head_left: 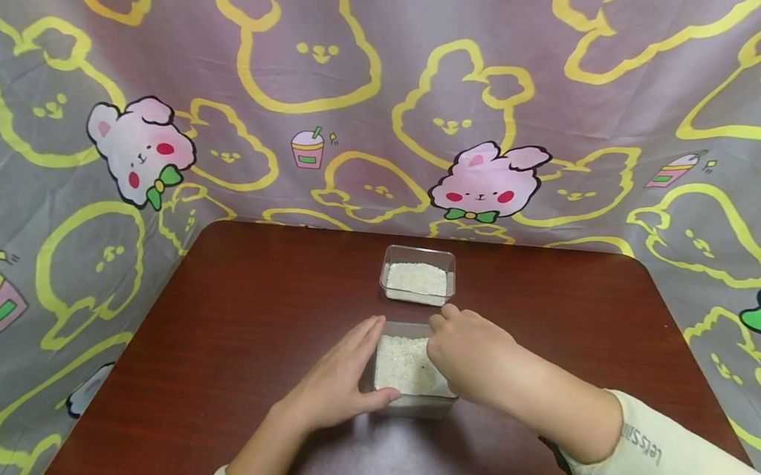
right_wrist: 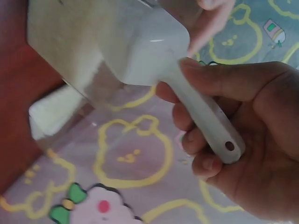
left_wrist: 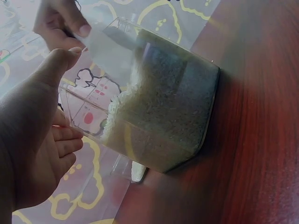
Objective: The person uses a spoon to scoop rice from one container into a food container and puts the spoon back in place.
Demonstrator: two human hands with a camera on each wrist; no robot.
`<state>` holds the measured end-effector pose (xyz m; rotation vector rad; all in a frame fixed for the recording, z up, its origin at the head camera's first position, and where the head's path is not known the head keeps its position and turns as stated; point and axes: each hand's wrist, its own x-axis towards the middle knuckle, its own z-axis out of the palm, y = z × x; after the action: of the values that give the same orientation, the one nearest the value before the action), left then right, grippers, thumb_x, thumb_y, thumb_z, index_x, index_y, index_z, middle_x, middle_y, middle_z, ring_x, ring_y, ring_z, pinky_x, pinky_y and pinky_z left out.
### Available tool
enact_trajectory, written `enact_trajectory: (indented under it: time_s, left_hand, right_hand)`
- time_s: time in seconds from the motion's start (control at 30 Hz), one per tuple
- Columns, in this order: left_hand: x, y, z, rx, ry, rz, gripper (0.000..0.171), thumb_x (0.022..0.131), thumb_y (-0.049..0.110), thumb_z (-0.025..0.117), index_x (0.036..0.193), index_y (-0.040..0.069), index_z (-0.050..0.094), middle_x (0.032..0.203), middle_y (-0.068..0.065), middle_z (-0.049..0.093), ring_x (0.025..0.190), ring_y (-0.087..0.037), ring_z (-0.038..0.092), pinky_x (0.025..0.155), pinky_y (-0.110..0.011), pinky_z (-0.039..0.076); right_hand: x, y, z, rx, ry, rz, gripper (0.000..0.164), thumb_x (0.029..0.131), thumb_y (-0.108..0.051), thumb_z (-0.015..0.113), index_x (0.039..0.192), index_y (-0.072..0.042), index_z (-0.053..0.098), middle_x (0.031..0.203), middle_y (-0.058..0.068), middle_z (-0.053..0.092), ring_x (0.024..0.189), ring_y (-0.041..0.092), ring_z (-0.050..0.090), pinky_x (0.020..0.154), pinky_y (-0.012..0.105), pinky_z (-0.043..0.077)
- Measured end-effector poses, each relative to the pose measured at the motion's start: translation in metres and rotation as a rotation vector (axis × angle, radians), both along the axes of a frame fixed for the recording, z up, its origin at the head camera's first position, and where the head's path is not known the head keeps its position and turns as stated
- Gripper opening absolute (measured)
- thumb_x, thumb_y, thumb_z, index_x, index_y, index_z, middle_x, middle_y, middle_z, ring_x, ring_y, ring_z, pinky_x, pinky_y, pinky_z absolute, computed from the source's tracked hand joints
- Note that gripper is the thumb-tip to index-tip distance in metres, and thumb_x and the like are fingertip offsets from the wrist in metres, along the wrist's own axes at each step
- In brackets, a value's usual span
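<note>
A clear plastic container [head_left: 410, 406] full of white rice [head_left: 400, 362] stands in front of me on the table. My left hand [head_left: 341, 380] rests against its left side, fingers extended and thumb by the near rim. From the right, my right hand [head_left: 478, 358] reaches over the container, gripping the handle of a white plastic scoop [right_wrist: 203, 114]. In the right wrist view, fingers wrap one side of the handle and the thumb lies along the other. The scoop's blade [left_wrist: 110, 51] dips into the container's mouth beside the rice, as the left wrist view shows.
A second, smaller-looking clear container [head_left: 416, 297] with rice in it stands just behind the first. Both are on a dark red-brown wooden table [head_left: 268, 296]. Patterned cloth [head_left: 363, 117] with cartoon figures hangs around the table's back and sides.
</note>
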<state>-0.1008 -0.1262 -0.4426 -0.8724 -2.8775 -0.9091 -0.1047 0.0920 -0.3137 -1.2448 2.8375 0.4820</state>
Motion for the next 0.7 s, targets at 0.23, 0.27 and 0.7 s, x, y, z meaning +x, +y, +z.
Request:
enact_trajectory:
  time_s: [0.23,0.27,0.7]
  left_hand:
    - [0.000,0.000,0.001,-0.003,-0.001,0.000,0.102,0.084,0.058,0.066,0.157,0.005,0.018,0.164,-0.007,0.022,0.150,-0.020,0.022,0.122,-0.041,0.025]
    - [0.000,0.000,0.001,-0.002,-0.002,0.000,0.102,0.084,0.058,0.067,0.157,0.005,0.018,0.164,-0.007,0.022,0.150,-0.020,0.022,0.122,-0.041,0.025]
    - [0.001,0.002,0.001,-0.017,-0.040,0.015,0.102,0.085,0.058,0.066,0.158,0.008,0.016,0.164,-0.005,0.020,0.150,-0.017,0.019,0.122,-0.040,0.023]
  right_hand:
    - [-0.003,0.022,-0.032,-0.225,0.015,0.058,0.010,0.074,-0.011,0.080,0.075,-0.006,0.072,0.075,0.001,0.053,0.071,0.019,0.044,0.059,0.028,0.042]
    - [-0.003,0.026,-0.036,-0.266,0.020,0.068,0.010,0.073,-0.011,0.080,0.074,-0.006,0.071,0.074,0.000,0.052,0.070,0.018,0.043,0.058,0.028,0.041]
    - [0.000,0.046,-0.080,-0.708,0.032,0.065,0.012,0.077,-0.012,0.081,0.081,-0.012,0.069,0.081,-0.007,0.048,0.077,0.011,0.040,0.064,0.022,0.040]
